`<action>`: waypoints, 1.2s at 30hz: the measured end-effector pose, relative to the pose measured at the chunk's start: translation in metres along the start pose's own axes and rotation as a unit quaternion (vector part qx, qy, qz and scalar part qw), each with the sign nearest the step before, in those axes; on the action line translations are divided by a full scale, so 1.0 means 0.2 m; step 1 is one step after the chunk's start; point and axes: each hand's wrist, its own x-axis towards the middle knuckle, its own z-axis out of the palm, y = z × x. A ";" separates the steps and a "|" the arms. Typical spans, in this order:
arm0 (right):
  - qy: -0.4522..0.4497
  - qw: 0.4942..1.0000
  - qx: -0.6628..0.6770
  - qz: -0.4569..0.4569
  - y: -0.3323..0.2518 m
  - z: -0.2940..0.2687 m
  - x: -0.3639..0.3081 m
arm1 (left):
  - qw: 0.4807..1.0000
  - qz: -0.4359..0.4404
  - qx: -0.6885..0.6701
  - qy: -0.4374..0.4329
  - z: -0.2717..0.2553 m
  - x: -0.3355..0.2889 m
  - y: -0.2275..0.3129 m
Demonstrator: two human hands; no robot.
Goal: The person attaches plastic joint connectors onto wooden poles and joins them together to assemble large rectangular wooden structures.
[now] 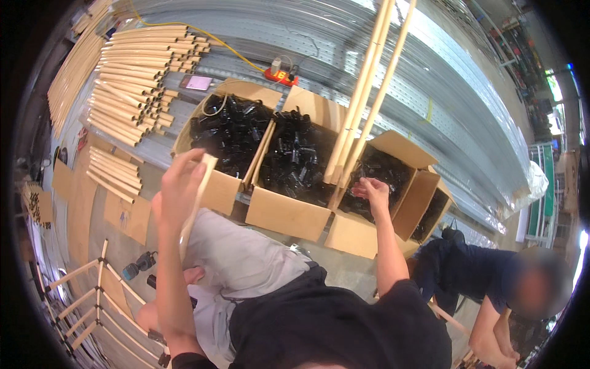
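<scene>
In my raised left hand (174, 187) is a cream-coloured tube (198, 200), its upper end level with my fingertips and its length running down along my forearm. My fingers are closed round it. Farther right, my right hand (372, 190) hangs over an open cardboard box (353, 234) of small black plastic fittings (384, 167). Its fingers are bent and drawn together; whether something small is between them I cannot make out. Long cream tubes (359, 98) lean across the boxes just beyond this hand.
More cardboard boxes (286, 220) of black fittings stand leftward. Stacked cut tubes (132, 77) lie at far left, near a red power strip (281, 76). A tube frame (98, 289) and a power drill (140, 265) are at lower left. Another person (473, 270) bends at right.
</scene>
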 end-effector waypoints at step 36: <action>-0.185 0.797 -0.264 -0.510 -0.82 1.24 -0.37 | 0.889 0.007 -0.454 -0.059 0.23 0.16 -0.23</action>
